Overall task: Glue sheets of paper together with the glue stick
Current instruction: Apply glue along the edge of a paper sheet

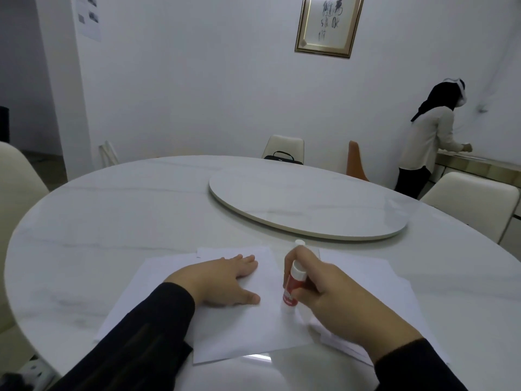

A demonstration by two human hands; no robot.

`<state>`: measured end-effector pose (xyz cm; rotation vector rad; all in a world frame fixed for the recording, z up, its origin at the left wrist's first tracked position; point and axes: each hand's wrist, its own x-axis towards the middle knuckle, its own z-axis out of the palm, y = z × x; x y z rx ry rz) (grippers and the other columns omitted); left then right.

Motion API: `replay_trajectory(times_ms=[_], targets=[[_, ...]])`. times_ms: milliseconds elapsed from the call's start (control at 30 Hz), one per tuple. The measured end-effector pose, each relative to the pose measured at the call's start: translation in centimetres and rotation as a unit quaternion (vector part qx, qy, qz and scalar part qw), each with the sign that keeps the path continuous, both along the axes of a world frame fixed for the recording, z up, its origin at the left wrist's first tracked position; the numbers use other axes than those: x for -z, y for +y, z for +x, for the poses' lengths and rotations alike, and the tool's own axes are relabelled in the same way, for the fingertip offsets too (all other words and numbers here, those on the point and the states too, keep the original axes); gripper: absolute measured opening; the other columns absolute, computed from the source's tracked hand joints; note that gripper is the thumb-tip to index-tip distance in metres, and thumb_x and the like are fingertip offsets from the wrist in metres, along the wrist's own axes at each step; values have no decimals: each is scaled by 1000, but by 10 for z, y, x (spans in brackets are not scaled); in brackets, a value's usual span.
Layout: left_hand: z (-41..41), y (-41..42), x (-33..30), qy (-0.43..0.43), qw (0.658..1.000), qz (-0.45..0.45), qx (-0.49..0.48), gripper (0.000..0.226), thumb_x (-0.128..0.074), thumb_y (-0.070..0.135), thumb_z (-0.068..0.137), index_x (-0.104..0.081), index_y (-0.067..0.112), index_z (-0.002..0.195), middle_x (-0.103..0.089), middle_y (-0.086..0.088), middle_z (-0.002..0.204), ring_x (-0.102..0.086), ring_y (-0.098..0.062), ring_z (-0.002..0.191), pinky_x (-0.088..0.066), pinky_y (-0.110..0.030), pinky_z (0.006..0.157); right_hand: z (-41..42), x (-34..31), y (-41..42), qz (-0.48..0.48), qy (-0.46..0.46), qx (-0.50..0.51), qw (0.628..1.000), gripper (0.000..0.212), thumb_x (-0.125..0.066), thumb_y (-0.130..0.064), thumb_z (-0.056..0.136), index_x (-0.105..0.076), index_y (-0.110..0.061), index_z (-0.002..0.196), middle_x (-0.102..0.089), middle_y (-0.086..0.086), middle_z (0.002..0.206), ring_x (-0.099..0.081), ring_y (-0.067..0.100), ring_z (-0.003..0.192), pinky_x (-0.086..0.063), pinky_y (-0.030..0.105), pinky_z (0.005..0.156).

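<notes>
Our left hand (pixel 222 280) lies flat, fingers spread, pinning the top sheet (pixel 248 328). Our right hand (pixel 329 292) grips the glue stick (pixel 293 289) mid-barrel. We judge the paper light, limp and easily slid.

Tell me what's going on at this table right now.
A person seated at a round white table is gluing paper. The left hand lies flat on a white sheet, pinning it down. The right hand grips a red and white glue stick, tilted with its lower end on that sheet. More sheets lie to the right, partly under it. A small white cap-like piece stands just beyond the hands. Another person stands at a counter in the background.
</notes>
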<state>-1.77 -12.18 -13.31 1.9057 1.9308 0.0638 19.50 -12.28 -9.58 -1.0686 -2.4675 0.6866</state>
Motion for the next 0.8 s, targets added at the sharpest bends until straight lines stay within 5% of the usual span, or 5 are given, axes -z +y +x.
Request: replay_trajectory(times_ms=[233,300,467,600,800], targets=[[12,-6,-1,-12,998,52,-11,82,-53,60,83,-16,31,150,-8,19,158,-10,-7,146,-10,-33,120,33,-1,-9,-117,55,-56,990,28,-55,-8,84,-51,-35,87,-66,3,91,-55,8,73,-44,20,67],[11,-4,-3,4,999,48,-5,83,-56,59,81,-17,33,149,-9,19,158,-12,-7,146,-12,-34,120,42,0,-3,-170,184,-48,967,21,-60,-11,76,-58,-29,89,-65,18,92,-51,15,66,-43,20,60],[10,0,-16,-18,999,10,49,68,-61,40,83,-28,48,142,-15,25,155,-16,-4,144,-18,-33,118,37,6,12,-152,538,130,819,18,-69,-16,81,-58,-16,95,-56,8,75,-47,15,59,-42,28,62],[24,-1,-3,43,986,148,-63,44,-42,49,91,-50,21,124,-49,1,134,-45,-20,124,-37,-32,99,26,17,13,-90,505,216,831,16,-64,-12,87,-55,-12,101,-58,11,77,-50,17,59,-44,28,60],[5,0,-14,28,998,32,47,55,-52,33,92,-34,34,144,-23,16,156,-24,-13,143,-18,-35,118,20,11,15,-78,492,216,840,15,-62,-12,88,-54,-22,95,-60,6,77,-52,17,61,-47,32,62]])
